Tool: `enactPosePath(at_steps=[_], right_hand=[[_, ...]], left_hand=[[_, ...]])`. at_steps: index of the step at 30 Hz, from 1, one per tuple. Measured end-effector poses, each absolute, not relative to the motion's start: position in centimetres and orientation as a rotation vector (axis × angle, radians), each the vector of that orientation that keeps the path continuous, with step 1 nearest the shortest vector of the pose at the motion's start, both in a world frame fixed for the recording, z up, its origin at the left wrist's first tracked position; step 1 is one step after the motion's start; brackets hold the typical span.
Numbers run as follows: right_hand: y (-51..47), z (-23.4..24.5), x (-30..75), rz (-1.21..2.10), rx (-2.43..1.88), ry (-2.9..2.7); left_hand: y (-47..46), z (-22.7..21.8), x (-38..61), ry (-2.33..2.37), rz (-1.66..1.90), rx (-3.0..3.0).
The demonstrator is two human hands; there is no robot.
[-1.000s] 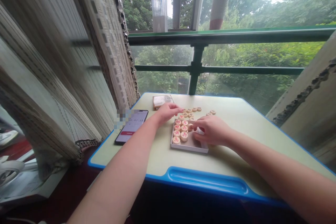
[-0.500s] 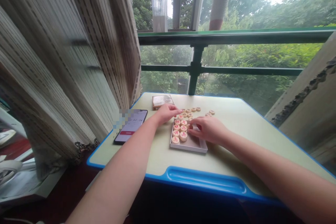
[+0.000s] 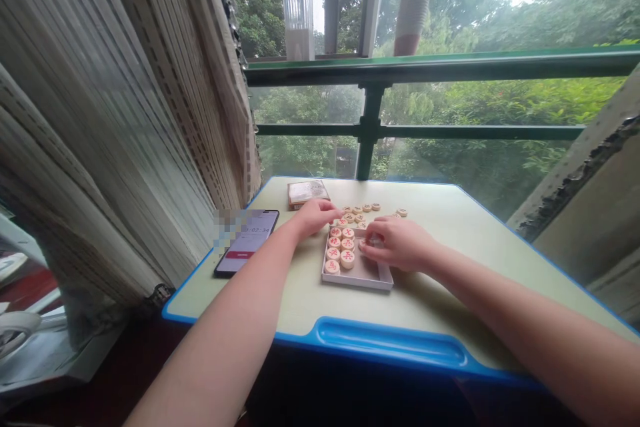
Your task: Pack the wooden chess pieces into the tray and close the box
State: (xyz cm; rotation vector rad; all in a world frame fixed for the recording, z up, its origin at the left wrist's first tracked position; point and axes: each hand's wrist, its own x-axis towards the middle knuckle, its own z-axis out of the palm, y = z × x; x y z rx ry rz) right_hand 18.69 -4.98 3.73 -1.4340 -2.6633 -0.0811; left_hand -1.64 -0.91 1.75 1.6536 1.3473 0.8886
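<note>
Head view: right hand (image 3: 401, 243) pinches a boxed game piece (image 3: 362, 245) (left hand (image 3: 315, 217): can't tell).

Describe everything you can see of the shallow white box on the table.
The shallow box is open-topped and four-sided, with low whitish walls and a grey-brown floor, apparently cardboard. It lies flat on the pale tabletop, beyond the blue groove. Seven round pieces with red characters lie in two columns along its left side; near right, bare floor shows. The right hand is over its far right part, hiding some of it; whether it touches the wall cannot be told.
</note>
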Motion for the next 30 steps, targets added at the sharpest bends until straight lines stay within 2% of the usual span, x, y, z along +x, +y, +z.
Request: enactPosePath(at_steps=[4, 16, 21, 30], right_hand=[[-5.0, 3.7, 18.5, -0.072, -1.493, -2.642], [-5.9, 5.0, 18.8, 0.191, -1.251, -2.819], [-5.7, 4.8, 18.9, 0.195, -1.218, -2.791], [-5.9, 5.2, 18.7, 0.450, -1.117, -2.812]], left_hand=[[-0.8, 1.7, -1.7, 1.346, 0.893, 1.668], [-0.9, 1.7, -1.7, 1.348, 0.854, 1.670], [-1.1, 1.7, -1.7, 1.356, 0.839, 1.662], [-0.5, 1.4, -1.8, 1.353, 0.853, 1.627]])
